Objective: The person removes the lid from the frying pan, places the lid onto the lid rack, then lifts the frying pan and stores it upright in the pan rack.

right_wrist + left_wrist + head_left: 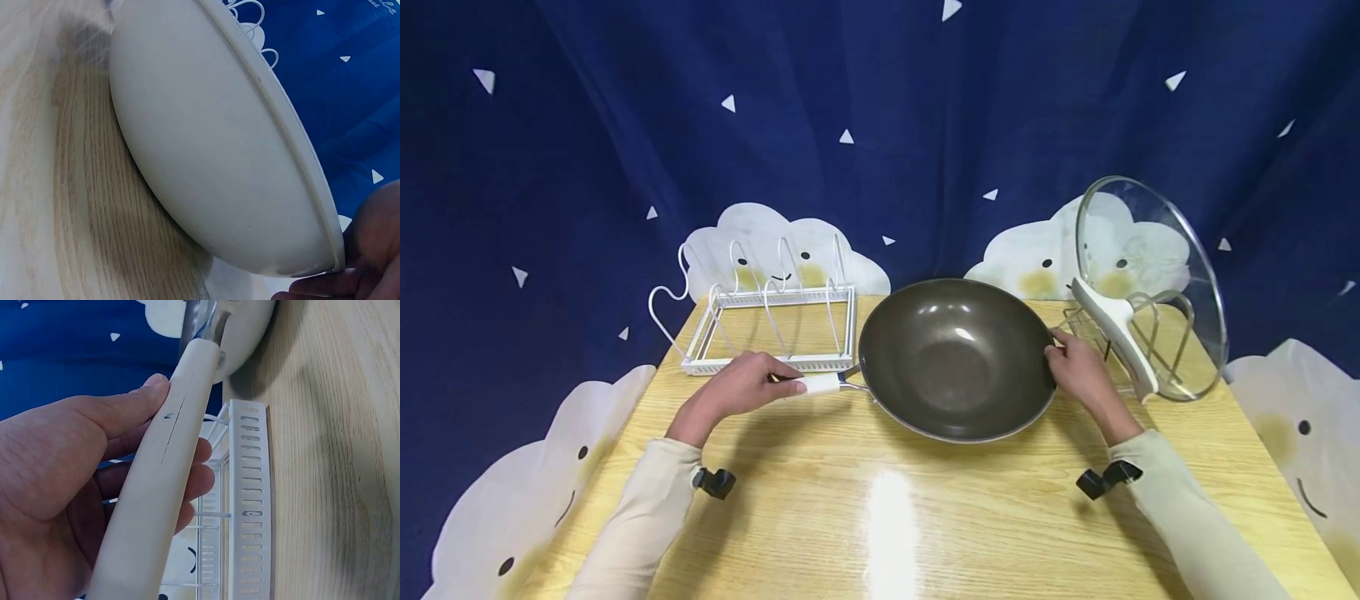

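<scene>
A wok [955, 358] with a dark inside and a pale outer wall [219, 137] is held between both hands, its opening tilted toward me. My left hand [741, 387] grips its white handle [156, 462], thumb along one side and fingers curled beneath. On the opposite side, my right hand [1078, 371] pinches the wok's rim; in the right wrist view the fingers [331, 284] show only at the lower corner. Whether the wok's bottom touches the table cannot be told for certain.
A white rack [775, 362] with wire loops stands at the back left of the wooden table [805, 508]. At the back right, a glass lid [1180, 250] with a white handle leans upright in a wire rack [1180, 333]. A blue curtain [880, 75] hangs behind.
</scene>
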Motion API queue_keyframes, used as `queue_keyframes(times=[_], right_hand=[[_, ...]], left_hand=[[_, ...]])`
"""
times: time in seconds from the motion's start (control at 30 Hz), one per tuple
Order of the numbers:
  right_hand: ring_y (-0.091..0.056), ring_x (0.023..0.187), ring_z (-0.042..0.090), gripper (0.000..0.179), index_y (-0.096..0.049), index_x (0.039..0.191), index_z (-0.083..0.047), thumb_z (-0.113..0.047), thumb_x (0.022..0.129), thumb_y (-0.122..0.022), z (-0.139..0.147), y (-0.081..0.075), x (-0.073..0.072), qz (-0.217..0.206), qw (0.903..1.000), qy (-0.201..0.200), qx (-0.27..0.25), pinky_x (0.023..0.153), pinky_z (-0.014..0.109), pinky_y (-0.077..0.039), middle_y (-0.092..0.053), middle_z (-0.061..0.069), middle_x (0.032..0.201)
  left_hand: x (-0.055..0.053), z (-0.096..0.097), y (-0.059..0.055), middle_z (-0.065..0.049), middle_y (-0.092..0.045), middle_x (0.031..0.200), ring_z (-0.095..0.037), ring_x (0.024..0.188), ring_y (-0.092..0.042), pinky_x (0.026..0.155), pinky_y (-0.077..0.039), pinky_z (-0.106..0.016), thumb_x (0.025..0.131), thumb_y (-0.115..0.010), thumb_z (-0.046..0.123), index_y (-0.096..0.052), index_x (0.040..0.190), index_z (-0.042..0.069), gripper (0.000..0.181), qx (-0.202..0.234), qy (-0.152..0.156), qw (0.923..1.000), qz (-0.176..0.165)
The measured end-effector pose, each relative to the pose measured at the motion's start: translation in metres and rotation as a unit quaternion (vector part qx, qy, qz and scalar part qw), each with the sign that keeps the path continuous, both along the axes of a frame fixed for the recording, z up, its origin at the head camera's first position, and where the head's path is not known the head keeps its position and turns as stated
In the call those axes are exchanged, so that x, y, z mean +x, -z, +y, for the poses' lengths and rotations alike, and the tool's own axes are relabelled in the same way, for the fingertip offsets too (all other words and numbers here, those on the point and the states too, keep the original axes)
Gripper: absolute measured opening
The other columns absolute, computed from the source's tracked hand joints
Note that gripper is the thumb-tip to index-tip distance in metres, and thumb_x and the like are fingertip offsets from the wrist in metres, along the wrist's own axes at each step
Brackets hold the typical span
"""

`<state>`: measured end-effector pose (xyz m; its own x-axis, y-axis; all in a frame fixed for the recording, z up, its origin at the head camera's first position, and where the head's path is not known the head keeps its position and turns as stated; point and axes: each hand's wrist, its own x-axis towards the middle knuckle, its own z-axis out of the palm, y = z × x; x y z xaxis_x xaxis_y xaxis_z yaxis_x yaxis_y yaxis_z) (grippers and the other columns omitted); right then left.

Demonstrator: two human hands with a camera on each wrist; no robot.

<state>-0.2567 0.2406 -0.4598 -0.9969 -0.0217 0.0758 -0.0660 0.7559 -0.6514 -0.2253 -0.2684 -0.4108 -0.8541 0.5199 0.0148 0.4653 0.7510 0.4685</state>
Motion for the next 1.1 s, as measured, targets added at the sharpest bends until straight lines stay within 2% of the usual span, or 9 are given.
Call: queue_keyframes(times=[0.2,0.47,0.67,0.9,1.1], right_hand=[[-0.061,0.117,0.049,0.05,-0.043,0.148,0.009,-0.019,0.107,-0.038,-0.002,0.0,-0.007,-0.004,1.0,0.004,-0.003,0.095,0.059,-0.049,-0.061,0.036,0.128],[-0.059,0.117,0.051,0.049,-0.046,0.147,0.008,-0.017,0.106,-0.04,-0.004,-0.001,-0.02,-0.005,0.9998,0.013,0.012,0.096,0.06,-0.047,-0.06,0.036,0.13],[-0.061,0.11,0.049,0.049,-0.047,0.147,0.007,-0.018,0.105,-0.039,-0.006,-0.002,-0.031,-0.012,0.9996,0.019,0.017,0.087,0.057,-0.049,-0.063,0.035,0.125],[-0.051,0.125,0.054,0.049,-0.049,0.146,0.006,-0.017,0.104,-0.038,-0.009,-0.002,-0.042,-0.016,0.9995,0.022,0.018,0.1,0.063,-0.043,-0.051,0.037,0.14],[-0.049,0.128,0.054,0.048,-0.05,0.144,0.008,-0.016,0.104,-0.039,-0.01,-0.002,-0.051,-0.011,0.9996,0.026,0.01,0.104,0.062,-0.04,-0.05,0.038,0.14]], left_hand=[[0.003,0.003,-0.003,0.0,-0.078,0.099,-0.007,0.067,-0.054,0.063,-0.045,-0.027,0.096,-0.073,0.028,-0.081,0.108,0.012,0.022,-0.004,-0.007,1.0,0.003],[0.005,0.005,-0.001,-0.002,-0.078,0.101,-0.007,0.067,-0.054,0.062,-0.045,-0.027,0.096,-0.073,0.03,-0.081,0.108,0.012,0.023,-0.007,-0.013,0.9999,0.008],[0.008,0.007,-0.002,-0.001,-0.078,0.099,-0.007,0.066,-0.055,0.061,-0.046,-0.028,0.095,-0.074,0.03,-0.081,0.107,0.011,0.023,-0.004,-0.02,0.9998,0.009],[0.011,0.011,-0.003,0.0,-0.078,0.099,-0.008,0.066,-0.055,0.062,-0.046,-0.029,0.095,-0.074,0.032,-0.081,0.11,0.013,0.026,-0.008,-0.043,0.999,-0.009],[0.014,0.016,-0.005,0.005,-0.077,0.094,-0.007,0.07,-0.058,0.064,-0.047,-0.03,0.095,-0.074,0.033,-0.082,0.106,0.017,0.022,-0.017,-0.046,0.9988,-0.011]])
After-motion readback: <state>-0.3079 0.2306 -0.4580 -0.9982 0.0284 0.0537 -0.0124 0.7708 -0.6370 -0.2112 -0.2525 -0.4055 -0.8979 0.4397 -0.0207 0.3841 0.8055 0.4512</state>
